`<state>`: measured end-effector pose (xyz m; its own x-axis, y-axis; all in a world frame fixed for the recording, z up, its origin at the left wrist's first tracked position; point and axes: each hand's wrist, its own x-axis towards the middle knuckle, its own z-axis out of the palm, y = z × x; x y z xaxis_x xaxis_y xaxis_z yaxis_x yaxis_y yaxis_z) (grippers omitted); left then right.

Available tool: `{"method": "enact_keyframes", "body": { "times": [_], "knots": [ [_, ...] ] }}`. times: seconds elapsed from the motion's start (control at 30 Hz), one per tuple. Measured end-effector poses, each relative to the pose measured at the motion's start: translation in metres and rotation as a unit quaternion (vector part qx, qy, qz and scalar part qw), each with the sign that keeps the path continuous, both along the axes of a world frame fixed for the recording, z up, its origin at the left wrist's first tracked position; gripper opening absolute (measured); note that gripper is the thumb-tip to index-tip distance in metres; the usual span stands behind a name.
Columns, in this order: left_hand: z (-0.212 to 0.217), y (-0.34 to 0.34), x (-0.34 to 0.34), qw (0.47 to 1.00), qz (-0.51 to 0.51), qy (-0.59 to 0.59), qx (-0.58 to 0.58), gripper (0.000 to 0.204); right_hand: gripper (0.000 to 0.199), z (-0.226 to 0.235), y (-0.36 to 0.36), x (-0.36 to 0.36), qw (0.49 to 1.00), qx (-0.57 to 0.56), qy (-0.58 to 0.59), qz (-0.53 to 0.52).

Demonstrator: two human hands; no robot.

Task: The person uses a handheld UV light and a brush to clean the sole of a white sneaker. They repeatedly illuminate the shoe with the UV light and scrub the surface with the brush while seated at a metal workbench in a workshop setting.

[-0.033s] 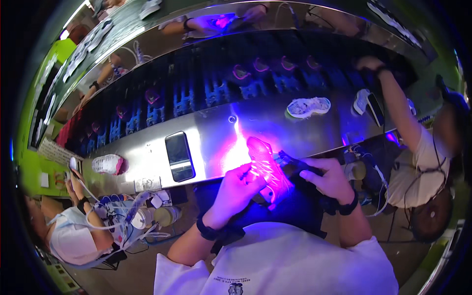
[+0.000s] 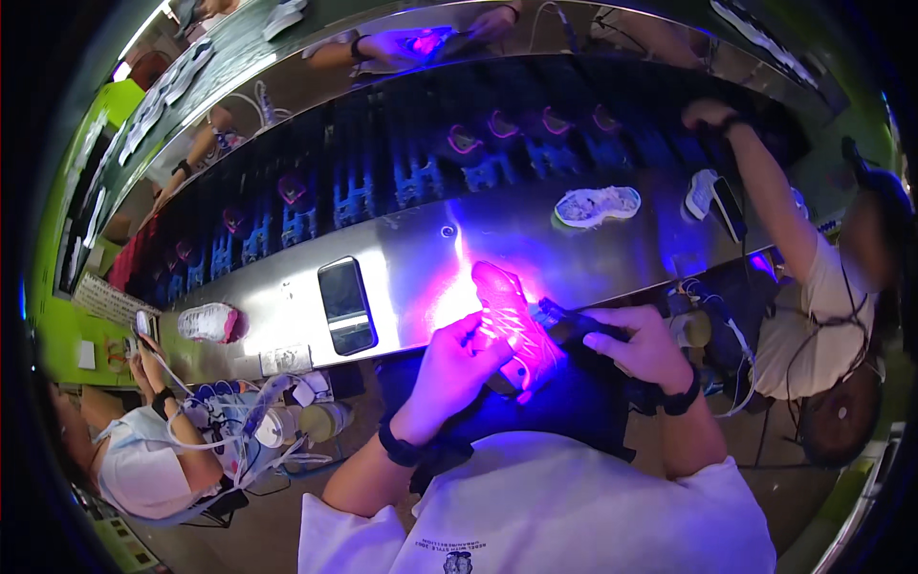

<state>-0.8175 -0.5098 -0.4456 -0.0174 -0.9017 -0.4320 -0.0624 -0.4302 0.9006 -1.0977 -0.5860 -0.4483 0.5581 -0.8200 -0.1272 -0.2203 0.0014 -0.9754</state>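
Observation:
A lace-up sneaker (image 2: 521,337), glowing pink under violet light, lies over my lap at the bench's near edge, its toe pointing away from me. My left hand (image 2: 451,375) is closed at the sneaker's left side, thumb and fingers pinching near the laces. In my right hand (image 2: 648,350) is a black-handled tool (image 2: 571,321), its dark head close to the sneaker's right side. What kind of tool it is does not show clearly. A bright pink-white glare on the metal bench (image 2: 406,251) lies beside the sneaker's toe.
A smartphone (image 2: 347,304) lies on the bench. White shoes stand at right (image 2: 598,207) and left (image 2: 209,322). Beyond runs a dark conveyor with blue racks (image 2: 421,182). Co-workers sit at left (image 2: 153,459) and right (image 2: 813,316); the right one's arm reaches over the conveyor.
The sneaker's toe and my left hand have shifted slightly to the left. My right hand stays almost in place with the tool.

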Motion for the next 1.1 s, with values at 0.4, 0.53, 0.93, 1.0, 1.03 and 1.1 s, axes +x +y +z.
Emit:
{"method": "enact_keyframes", "body": {
  "times": [0.4, 0.53, 0.93, 1.0, 1.03, 1.1],
  "knots": [
    [-0.033, -0.034, -0.010, 0.993, 0.085, -0.064, -0.057, 0.045, 0.037, -0.020, 0.008, -0.019, 0.986, -0.120, 0.108, -0.041],
    [-0.014, -0.031, -0.007, 0.976, 0.127, 0.173, 0.039, 0.035, 0.036, -0.011, -0.003, -0.012, 0.981, -0.146, 0.126, -0.032],
    [0.034, -0.011, 0.014, 0.923, 0.191, 0.288, 0.167, 0.057, 0.033, 0.041, -0.038, 0.016, 0.961, -0.244, 0.123, 0.039],
    [0.031, -0.007, 0.011, 0.907, 0.195, 0.333, 0.169, 0.055, 0.035, 0.046, -0.036, 0.014, 0.955, -0.256, 0.141, 0.046],
    [0.031, -0.006, 0.009, 0.902, 0.198, 0.342, 0.173, 0.058, 0.037, 0.048, -0.037, 0.014, 0.951, -0.270, 0.146, 0.045],
    [0.028, -0.005, 0.004, 0.892, 0.197, 0.363, 0.185, 0.063, 0.039, 0.050, -0.035, 0.013, 0.950, -0.279, 0.137, 0.037]
  ]
}}
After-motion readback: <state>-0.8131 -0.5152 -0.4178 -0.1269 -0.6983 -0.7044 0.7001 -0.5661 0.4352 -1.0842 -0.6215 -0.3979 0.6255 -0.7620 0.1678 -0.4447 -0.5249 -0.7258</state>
